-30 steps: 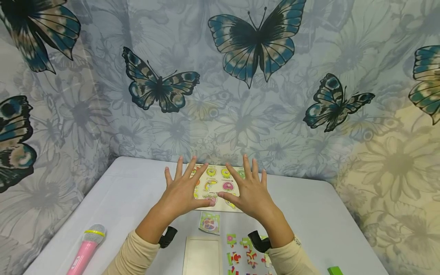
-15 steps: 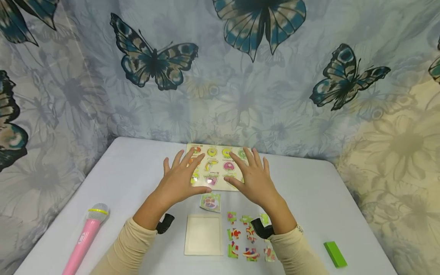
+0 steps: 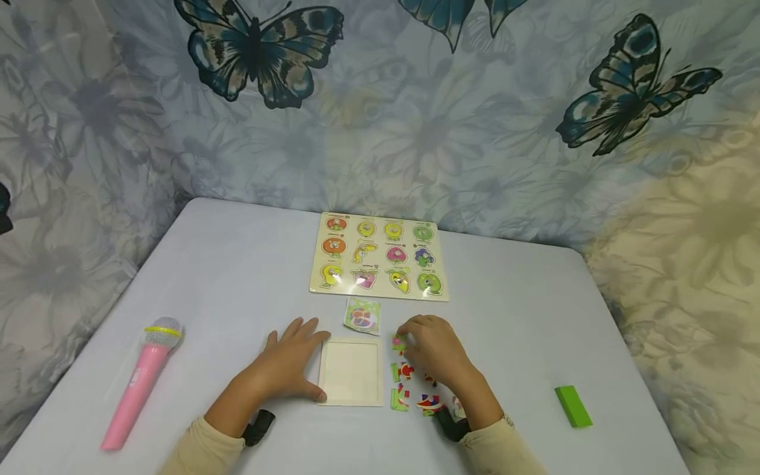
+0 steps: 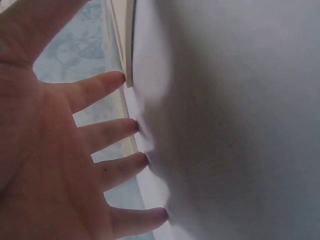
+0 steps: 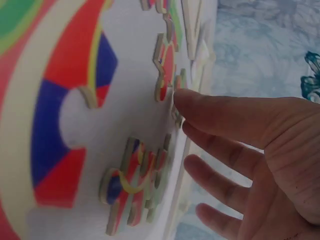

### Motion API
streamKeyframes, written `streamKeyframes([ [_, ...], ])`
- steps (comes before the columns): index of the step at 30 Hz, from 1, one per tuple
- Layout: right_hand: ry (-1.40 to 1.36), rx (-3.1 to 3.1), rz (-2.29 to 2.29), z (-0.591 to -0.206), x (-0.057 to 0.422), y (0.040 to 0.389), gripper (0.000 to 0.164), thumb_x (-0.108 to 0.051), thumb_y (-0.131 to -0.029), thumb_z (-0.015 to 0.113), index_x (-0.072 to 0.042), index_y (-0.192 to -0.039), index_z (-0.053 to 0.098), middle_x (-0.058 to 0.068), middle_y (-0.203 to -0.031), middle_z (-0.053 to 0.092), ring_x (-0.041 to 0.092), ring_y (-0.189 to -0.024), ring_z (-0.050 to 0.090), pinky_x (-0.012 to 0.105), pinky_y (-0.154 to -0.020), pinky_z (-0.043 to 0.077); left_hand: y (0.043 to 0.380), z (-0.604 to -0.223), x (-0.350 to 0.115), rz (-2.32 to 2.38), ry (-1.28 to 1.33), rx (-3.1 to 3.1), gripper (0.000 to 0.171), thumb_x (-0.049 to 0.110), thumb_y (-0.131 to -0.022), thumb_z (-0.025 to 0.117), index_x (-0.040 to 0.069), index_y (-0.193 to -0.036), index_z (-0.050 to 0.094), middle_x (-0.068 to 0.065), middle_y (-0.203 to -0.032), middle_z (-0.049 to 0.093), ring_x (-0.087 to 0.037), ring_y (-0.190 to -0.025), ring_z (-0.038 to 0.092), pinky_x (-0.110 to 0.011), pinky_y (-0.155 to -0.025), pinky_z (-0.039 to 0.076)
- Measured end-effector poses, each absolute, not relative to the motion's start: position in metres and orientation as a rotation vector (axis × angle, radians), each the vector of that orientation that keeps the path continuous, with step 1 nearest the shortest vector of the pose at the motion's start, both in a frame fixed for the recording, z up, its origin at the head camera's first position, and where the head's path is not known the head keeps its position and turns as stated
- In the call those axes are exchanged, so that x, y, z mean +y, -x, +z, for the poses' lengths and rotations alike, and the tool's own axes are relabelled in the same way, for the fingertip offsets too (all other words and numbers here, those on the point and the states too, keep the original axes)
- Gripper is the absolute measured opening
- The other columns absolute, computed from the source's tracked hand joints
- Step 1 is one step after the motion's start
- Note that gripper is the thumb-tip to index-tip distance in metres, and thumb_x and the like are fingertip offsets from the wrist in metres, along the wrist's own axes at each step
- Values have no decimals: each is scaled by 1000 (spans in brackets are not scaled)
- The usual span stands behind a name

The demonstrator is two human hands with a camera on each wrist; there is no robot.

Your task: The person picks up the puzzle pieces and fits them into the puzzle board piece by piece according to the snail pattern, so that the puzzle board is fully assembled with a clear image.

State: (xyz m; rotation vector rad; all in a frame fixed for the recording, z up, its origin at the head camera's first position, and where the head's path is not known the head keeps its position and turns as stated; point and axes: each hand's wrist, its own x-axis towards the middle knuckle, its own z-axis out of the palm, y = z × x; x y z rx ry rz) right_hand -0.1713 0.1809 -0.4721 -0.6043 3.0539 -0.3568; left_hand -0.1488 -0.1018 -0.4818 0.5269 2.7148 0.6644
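Spread straight fingers of the left hand (image 3: 284, 364) flank the left side of a shallow square puzzle tray (image 3: 351, 373), thumb at its lower corner and index finger near its upper one. The left wrist view shows those fingertips on the white tabletop, one against the tray edge (image 4: 129, 60). Right of the tray, the right hand (image 3: 438, 351) pinches a green jigsaw piece with a pink flower (image 3: 396, 342) between thumb and index finger. Below it lie loose colourful jigsaw pieces (image 3: 429, 402), partly hidden by the hand and wrist; several show large in the right wrist view.
A small picture card (image 3: 362, 316) lies above the tray. Behind it is a fruit picture board (image 3: 380, 256). A pink microphone (image 3: 142, 382) lies at the left and a green block (image 3: 573, 406) at the right. Butterfly-patterned cloth (image 3: 380, 132) rises behind the table.
Both hands have come down from above the table, left to the tray and right to the flower piece. The right fingers have drawn together. The head view has tilted down.
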Motion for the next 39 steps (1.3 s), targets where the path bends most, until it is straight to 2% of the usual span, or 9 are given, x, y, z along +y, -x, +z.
streamKeyframes([
  [6,631,3078,-343,-478,176,171,21,-10,-76,81,-15,-96,74,1,-106,71,27,-107,63,47,-99,45,144,-487,-106,654,-560,2723,103,43,-55,92,13,-143,47,-18,-158,25,-43,-146,14,-77,-104,12],
  [15,658,3086,-349,-481,173,172,20,-11,-77,80,-14,-96,74,1,-102,71,24,-102,64,44,-95,48,147,-489,-106,641,-552,2725,101,42,-57,92,15,-143,46,-16,-158,26,-44,-146,13,-76,-105,12],
  [22,915,3046,-404,-469,135,169,23,-11,-73,84,-14,-94,75,1,-99,72,22,-100,65,42,-96,48,151,-489,-108,622,-562,2727,101,44,-57,91,17,-144,46,-16,-159,24,-43,-146,12,-75,-105,12],
  [26,1050,3004,-285,-470,108,171,20,-16,-77,82,-16,-95,76,-1,-100,72,20,-102,65,41,-99,46,153,-491,-109,587,-572,2737,101,47,-58,90,18,-144,45,-15,-159,24,-43,-146,13,-75,-105,14],
  [39,1079,3037,-196,-485,81,175,21,-18,-77,82,-19,-97,77,-4,-98,71,18,-100,64,43,-100,46,152,-490,-110,595,-562,2736,99,46,-58,90,19,-143,46,-14,-158,26,-41,-146,15,-75,-105,15],
])
